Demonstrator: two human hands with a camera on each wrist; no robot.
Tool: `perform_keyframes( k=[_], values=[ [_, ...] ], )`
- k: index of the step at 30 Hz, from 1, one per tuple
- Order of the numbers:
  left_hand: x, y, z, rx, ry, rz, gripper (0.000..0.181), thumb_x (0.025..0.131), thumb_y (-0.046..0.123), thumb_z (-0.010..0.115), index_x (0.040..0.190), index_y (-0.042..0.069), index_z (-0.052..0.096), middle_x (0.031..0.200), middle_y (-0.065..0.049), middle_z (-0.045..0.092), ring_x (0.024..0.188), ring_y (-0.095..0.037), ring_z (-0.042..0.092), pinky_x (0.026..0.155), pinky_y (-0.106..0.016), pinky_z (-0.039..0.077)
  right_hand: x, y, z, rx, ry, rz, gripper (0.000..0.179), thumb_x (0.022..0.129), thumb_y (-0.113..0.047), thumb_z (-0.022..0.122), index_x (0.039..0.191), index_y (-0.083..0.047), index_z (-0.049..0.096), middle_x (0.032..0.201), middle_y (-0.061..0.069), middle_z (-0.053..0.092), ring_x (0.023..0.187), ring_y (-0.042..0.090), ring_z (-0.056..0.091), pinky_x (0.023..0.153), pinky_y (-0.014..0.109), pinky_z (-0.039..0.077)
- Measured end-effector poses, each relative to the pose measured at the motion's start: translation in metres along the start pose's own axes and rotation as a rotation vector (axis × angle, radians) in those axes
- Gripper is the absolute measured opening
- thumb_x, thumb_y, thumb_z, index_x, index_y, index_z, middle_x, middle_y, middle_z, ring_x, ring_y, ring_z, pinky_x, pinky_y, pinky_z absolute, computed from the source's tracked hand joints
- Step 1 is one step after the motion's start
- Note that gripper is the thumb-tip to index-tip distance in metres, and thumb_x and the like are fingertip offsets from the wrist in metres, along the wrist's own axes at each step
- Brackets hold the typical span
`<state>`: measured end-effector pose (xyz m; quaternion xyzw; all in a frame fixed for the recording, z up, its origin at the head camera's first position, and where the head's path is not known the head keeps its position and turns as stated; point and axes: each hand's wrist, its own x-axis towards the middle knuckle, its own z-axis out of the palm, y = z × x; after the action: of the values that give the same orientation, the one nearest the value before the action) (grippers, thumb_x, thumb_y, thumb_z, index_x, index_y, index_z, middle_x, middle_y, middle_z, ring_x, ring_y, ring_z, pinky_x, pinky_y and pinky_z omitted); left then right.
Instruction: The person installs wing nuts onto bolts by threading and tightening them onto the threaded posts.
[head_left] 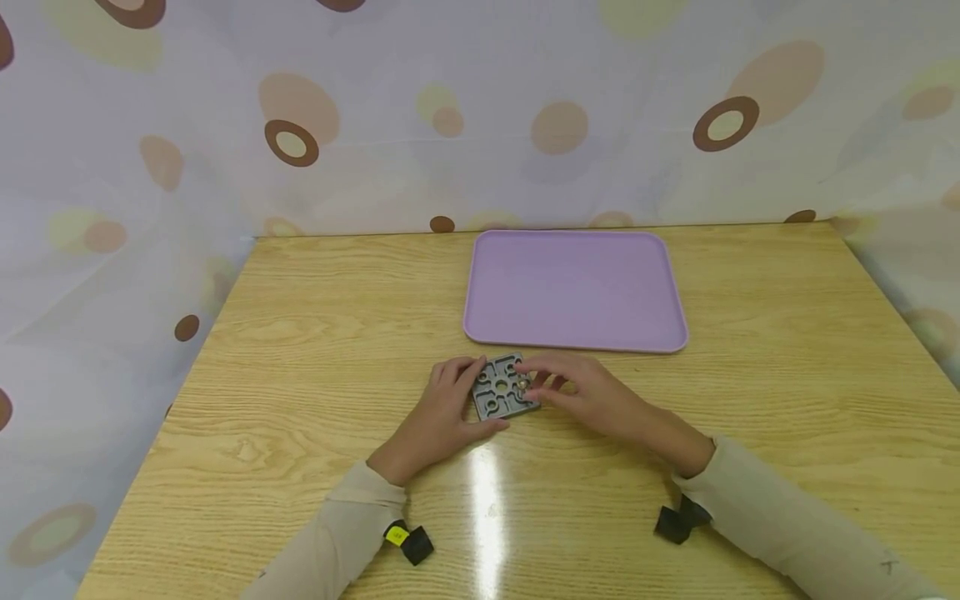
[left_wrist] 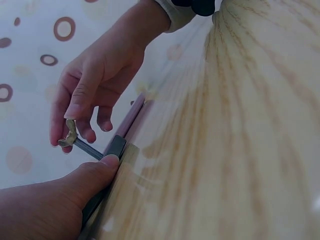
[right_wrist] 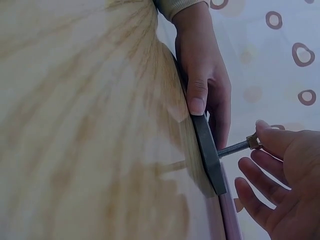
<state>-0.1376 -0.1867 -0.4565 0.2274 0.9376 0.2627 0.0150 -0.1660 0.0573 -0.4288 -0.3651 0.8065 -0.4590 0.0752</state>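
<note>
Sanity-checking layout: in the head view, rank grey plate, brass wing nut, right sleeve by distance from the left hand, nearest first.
1. Grey plate: gripped by the left hand.
2. Brass wing nut: plate's right side, at the right hand.
3. Right sleeve: rightmost, beyond the right hand.

The plate [head_left: 501, 398] before you looks like grey metal, dull along its edge, its face ridged and recessed. The bolt [right_wrist: 233, 149] on it shows bare grey metal, roughened by its thread, while the winged head [right_wrist: 254, 142] looks like brass with a slight shine. Your table [head_left: 337, 308] is wood-grained and glossy (glare whitens it near you). The tray [head_left: 573, 287] appears smooth, low-sheen plastic; your sleeves [head_left: 352, 533] are matt cloth.
</note>
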Motion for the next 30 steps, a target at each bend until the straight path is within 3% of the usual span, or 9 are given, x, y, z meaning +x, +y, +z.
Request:
perform_keyframes(
  k=[22,30],
  values=[
    [-0.0009,-0.0006,0.0002,0.004,0.006,-0.002,0.09,0.078,0.06,0.063,0.145,0.008,0.032,0.137,-0.007,0.035,0.121,-0.02,0.029,0.096,-0.037,0.035,-0.0019,-0.0011,-0.0048,-0.074,0.075,0.016,0.024,0.091,-0.015,0.061,0.113,-0.007,0.065,0.105,-0.003,0.064,0.087,0.01,0.058,0.075,0.027,0.048],
    [-0.0001,0.0008,-0.0012,-0.016,-0.012,-0.004,0.091,0.078,0.059,0.063,0.145,0.009,0.03,0.137,-0.007,0.035,0.12,-0.02,0.03,0.094,-0.036,0.036,-0.0009,-0.0012,-0.006,-0.046,0.095,0.023,0.015,0.089,-0.009,0.062,0.103,-0.008,0.067,0.097,-0.004,0.066,0.085,0.009,0.059,0.075,0.027,0.048]
  ],
)
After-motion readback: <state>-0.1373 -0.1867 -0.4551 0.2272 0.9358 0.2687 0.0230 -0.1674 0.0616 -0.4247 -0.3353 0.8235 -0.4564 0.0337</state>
